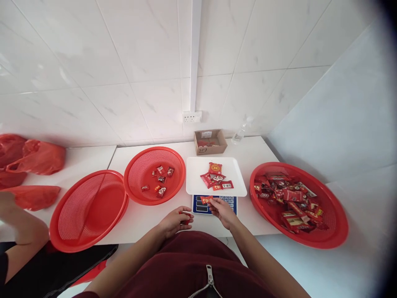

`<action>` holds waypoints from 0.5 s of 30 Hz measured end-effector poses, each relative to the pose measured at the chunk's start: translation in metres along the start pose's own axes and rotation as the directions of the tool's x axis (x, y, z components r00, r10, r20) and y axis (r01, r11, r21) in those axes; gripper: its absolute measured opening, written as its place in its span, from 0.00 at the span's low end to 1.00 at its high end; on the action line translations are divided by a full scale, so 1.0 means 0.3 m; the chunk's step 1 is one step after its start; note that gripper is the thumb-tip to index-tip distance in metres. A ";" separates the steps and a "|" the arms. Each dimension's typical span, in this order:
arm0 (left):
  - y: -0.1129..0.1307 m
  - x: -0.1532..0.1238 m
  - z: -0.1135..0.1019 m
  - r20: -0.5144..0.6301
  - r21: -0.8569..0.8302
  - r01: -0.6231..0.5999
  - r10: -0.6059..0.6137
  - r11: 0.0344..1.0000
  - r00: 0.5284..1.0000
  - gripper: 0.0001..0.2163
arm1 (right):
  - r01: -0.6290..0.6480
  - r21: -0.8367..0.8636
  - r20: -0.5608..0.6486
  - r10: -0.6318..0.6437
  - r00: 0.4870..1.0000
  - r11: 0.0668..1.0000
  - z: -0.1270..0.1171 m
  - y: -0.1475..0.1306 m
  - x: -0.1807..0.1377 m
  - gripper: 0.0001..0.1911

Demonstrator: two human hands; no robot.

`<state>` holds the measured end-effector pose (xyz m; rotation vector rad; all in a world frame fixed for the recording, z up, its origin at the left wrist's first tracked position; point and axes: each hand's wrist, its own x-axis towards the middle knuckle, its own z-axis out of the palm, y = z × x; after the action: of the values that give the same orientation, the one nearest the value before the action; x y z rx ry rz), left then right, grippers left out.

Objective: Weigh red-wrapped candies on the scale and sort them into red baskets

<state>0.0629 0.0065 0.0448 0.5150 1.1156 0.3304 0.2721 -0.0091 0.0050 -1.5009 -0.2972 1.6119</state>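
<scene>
My right hand (222,211) pinches a small red candy packet (206,200) in front of the blue keypad of a weighing scale (198,206). My left hand (174,221) is curled round another small red packet (186,217) on the white table. The scale's white tray (195,178) carries several red packets (216,177). A large red basket (331,215) at my right is full of mixed red packets. A smaller red basket (139,169) left of the scale has several packets in it.
An empty red basket (87,211) overlaps the smaller one at the left. Red plastic bags (34,159) lie far left. A cardboard box (211,141) and a clear bottle (240,133) stand by the tiled wall. Another person's arm (21,236) is at the left edge.
</scene>
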 end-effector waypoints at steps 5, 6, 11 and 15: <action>-0.002 0.007 -0.006 -0.007 0.012 0.009 -0.009 1.000 1.000 0.15 | -0.063 -0.033 0.189 0.068 0.980 0.997 0.003 0.042 -0.034 0.13; -0.003 0.009 -0.007 -0.004 0.007 0.009 -0.009 1.000 1.000 0.14 | -0.069 -0.026 0.223 0.073 0.972 0.997 0.003 0.046 -0.039 0.13; 0.000 0.019 0.002 0.052 -0.036 -0.036 0.038 0.999 0.998 0.12 | -0.162 0.112 0.332 0.117 0.936 0.980 0.011 0.040 -0.062 0.13; 0.011 0.023 0.030 0.069 -0.076 -0.122 0.127 0.990 0.989 0.12 | -0.222 0.205 0.379 0.131 0.916 0.953 0.017 0.040 -0.070 0.10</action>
<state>0.0741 0.0107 0.0444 0.5304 0.9990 0.4555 0.2599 -0.0292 0.0123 -1.0627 -0.1575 1.9950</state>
